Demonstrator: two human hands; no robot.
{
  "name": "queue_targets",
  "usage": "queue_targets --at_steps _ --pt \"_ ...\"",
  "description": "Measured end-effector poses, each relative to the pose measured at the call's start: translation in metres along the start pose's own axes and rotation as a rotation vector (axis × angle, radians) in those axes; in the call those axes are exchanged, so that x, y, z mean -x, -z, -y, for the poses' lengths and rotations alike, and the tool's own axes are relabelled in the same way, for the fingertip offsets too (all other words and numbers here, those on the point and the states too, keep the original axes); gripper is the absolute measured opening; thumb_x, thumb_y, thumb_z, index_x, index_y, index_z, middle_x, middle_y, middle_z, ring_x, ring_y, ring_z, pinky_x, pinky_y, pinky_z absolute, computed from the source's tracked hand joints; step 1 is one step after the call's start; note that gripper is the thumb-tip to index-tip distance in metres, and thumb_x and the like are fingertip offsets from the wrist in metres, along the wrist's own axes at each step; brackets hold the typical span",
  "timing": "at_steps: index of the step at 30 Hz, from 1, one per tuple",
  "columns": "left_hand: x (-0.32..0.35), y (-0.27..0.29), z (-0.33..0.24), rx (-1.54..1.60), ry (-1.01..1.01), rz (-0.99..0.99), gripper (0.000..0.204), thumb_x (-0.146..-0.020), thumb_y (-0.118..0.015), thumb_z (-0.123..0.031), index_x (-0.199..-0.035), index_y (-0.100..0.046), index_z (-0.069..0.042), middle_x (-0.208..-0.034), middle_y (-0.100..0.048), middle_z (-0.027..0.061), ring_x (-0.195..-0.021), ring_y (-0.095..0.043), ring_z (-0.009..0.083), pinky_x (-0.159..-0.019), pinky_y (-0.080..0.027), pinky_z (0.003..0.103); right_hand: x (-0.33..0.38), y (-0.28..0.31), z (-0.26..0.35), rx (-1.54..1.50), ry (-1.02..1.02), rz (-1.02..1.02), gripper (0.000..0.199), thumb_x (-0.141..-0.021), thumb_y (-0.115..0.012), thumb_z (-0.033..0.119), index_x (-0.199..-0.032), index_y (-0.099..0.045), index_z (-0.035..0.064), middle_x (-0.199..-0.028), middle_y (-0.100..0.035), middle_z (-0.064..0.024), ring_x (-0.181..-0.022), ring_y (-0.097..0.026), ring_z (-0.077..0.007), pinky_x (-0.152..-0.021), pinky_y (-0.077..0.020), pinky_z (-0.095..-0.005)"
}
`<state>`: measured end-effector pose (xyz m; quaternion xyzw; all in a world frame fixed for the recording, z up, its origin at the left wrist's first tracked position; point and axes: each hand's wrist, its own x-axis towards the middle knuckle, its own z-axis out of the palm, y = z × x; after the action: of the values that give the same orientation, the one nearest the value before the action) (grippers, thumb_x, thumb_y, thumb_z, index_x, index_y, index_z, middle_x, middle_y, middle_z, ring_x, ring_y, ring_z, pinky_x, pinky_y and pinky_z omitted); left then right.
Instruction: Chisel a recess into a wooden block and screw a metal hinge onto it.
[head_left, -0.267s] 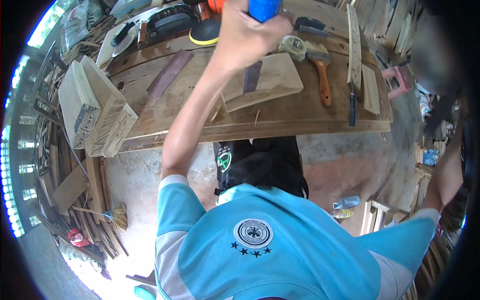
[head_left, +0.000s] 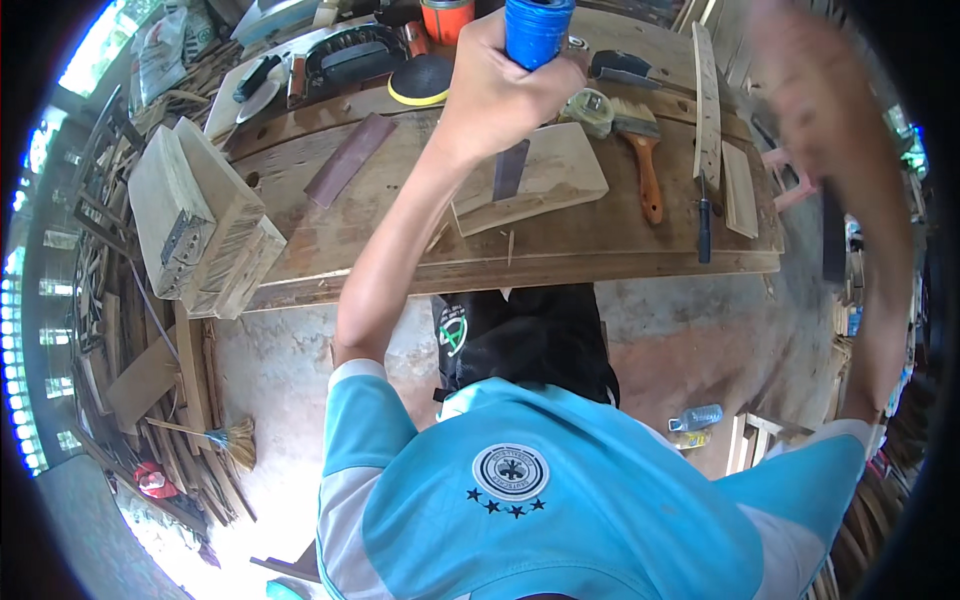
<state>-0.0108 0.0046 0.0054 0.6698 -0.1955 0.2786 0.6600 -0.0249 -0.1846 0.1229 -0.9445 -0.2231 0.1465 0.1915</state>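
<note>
Your left hand clasps a blue container; your right hand, grip unclear, has swung within reach of the counter.

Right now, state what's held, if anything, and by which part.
Left grip: a blue cylindrical object, held just behind its visible end. Right grip: too blurred to tell.

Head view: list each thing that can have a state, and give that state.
Left hand, closed around the blue object
Blue object, gripped
Right hand, blurred, grip unclear
Paintbrush, lying flat, not held
Purple strip, lying flat
Wooden board, lying flat
Clear bottle, lying on its side
</note>
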Motion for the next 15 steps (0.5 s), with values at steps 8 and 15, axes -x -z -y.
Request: queue_targets --at_steps 8,15 --pt "0.007 0.005 0.004 0.163 0.110 0.059 0.010 -0.077 -0.055 0.001 -0.069 -0.050 -0.004 -0.054 -0.050 0.0028 -0.041 -0.045 0.0080 -0.037 -0.032 0.021 0.000 0.042 -0.055 -0.200 -0.089 -0.145 0.036 -0.093 -0.044 0.034 -0.113 -0.050 0.0046 -0.072 -0.057 -0.0028 -0.048 -0.050 -0.0075 -0.046 -0.0463 -0.0221" --pt "0.000 -0.001 -0.003 0.013 0.073 0.089 0.012 -0.068 -0.050 0.003 -0.062 -0.045 -0.006 -0.054 -0.044 -0.0034 -0.046 -0.042 0.0048 -0.041 -0.032 0.022 -0.005 -0.001 -0.020 -0.142 0.132 -0.082 0.033 -0.092 -0.043 0.040 -0.081 -0.049 0.0091 -0.052 -0.042 0.0033 -0.036 -0.037 -0.0044 -0.032 -0.0321 -0.0175"
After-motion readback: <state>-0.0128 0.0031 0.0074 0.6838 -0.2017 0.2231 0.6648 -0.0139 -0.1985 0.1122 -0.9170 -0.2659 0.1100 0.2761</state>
